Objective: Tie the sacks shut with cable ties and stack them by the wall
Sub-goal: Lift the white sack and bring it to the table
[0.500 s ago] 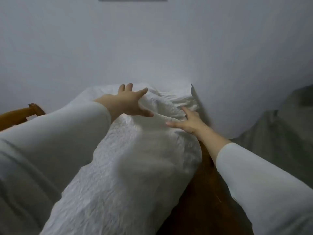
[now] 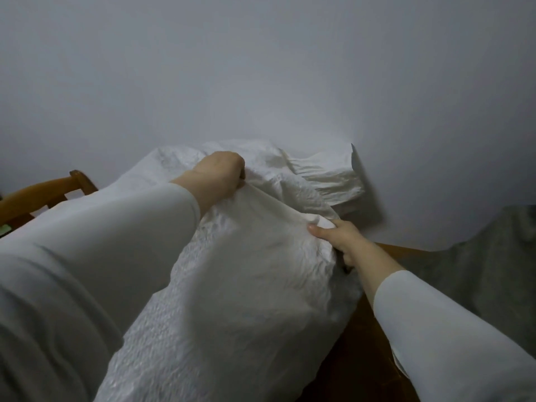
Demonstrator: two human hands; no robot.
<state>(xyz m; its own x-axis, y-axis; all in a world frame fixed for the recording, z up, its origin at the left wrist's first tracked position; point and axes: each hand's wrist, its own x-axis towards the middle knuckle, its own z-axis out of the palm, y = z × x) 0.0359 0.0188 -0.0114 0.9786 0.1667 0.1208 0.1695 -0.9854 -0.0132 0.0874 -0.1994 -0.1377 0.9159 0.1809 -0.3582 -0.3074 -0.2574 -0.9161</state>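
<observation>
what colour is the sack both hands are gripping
White, with a crinkled woven texture; the sack shows best in the head view.

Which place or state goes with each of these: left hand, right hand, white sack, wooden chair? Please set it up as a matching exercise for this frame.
Things:
1. left hand
2. right hand
3. white sack
4. wooden chair

Places or states:
A. at the far left edge, behind the left sleeve
B. fist closed on a fold at the sack's upper part
C. lying with its far end toward the wall
D. thumb on top, pinching the sack's right edge

Pairs: 1-B, 2-D, 3-C, 4-A
</observation>
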